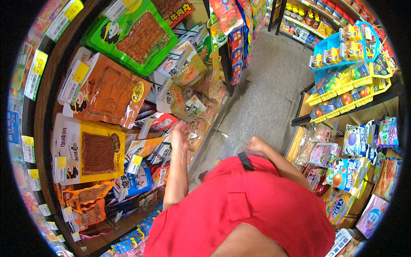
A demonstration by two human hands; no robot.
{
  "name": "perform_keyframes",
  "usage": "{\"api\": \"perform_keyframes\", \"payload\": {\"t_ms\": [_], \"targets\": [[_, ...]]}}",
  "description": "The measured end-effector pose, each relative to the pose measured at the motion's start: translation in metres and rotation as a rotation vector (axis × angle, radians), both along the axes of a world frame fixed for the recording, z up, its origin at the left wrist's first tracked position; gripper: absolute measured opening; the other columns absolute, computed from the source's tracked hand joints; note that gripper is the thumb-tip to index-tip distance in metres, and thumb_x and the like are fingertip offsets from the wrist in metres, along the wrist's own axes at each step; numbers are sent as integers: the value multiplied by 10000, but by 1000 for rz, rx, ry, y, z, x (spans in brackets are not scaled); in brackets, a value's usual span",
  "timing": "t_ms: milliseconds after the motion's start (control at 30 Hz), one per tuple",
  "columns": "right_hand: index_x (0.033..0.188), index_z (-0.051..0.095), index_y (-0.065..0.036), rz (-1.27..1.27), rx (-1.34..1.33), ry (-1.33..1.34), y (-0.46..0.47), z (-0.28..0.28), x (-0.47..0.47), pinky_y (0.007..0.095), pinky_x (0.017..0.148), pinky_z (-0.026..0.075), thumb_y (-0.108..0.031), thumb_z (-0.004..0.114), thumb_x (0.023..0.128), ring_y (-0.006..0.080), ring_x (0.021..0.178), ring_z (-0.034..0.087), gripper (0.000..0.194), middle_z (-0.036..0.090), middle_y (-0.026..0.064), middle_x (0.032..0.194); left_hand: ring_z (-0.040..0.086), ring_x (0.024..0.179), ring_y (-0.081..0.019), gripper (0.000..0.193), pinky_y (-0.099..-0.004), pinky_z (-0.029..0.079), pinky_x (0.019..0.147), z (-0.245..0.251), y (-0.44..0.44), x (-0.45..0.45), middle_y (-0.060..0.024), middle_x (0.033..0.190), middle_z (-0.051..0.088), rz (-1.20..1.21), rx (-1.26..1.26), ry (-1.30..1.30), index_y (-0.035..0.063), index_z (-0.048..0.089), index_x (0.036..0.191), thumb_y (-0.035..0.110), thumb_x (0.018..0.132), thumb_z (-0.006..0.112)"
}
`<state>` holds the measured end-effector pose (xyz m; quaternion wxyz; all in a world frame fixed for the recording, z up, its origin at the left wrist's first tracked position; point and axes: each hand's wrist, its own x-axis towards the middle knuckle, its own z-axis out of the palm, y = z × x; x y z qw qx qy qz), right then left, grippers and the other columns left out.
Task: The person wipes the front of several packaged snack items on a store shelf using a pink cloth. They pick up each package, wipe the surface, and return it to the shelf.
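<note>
My left hand (179,131) is beside the left rack, its fingers loosely bent and apart, with nothing visible in it. Close to its fingertips hangs a red-and-white snack packet (163,121); whether they touch I cannot tell. Just above are clear-fronted snack bags (175,98) on hooks. My right hand (257,144) is curled in front of my red shirt (237,192), over the aisle floor. No object shows in it, though its palm side is hidden. To my left hang flat snack packs: a green one (138,41), an orange-brown one (110,91) and a yellow one (99,152).
Price tags (135,163) stick out from the left rack's hooks. Below, wrapped goods (199,128) fill a low bin. Along the right are yellow toy trays (346,93), a blue tray (327,48) and candy bags (345,175). Grey floor (266,77) runs between toward shelves of jars (295,13).
</note>
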<state>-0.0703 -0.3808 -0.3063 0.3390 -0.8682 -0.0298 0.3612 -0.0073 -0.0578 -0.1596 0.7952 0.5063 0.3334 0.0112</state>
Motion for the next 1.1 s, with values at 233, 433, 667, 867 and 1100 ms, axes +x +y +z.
{"api": "perform_keyframes", "payload": {"t_ms": [233,433,667,867,1100], "targets": [[747,667,22,0,-196,39,-75,-9,-6,444,616,497,-326,626,715,385,657,626,352,595,288,697,495,716,-95,247,-281,369,566,-25,3,52,7,843,568,190,205,-7,71,576,1011,196,810,643],[765,676,7,-53,-87,96,-95,-9,-2,434,625,494,-303,644,713,371,653,623,316,605,270,725,472,631,-100,183,-299,368,527,-27,-1,67,4,748,535,261,200,4,80,559,929,253,883,597],[812,687,-12,24,-175,153,-88,4,26,431,685,498,-298,648,694,367,748,637,312,633,247,849,562,912,-169,269,-342,424,849,-19,-16,50,-76,1019,617,197,109,-195,-18,555,1115,187,946,516],[813,680,0,171,-206,-41,-68,15,58,432,680,502,-326,640,707,369,754,639,345,633,256,828,509,1135,-246,398,-403,362,1013,5,-17,33,-99,1230,547,83,-398,-431,7,482,1238,209,907,568],[848,677,3,-301,190,227,-44,69,114,368,631,512,-250,620,815,204,676,635,261,675,111,791,430,1242,-319,467,-468,304,1072,21,-33,16,-151,1345,465,95,-890,-390,11,417,1316,214,913,538]]}}
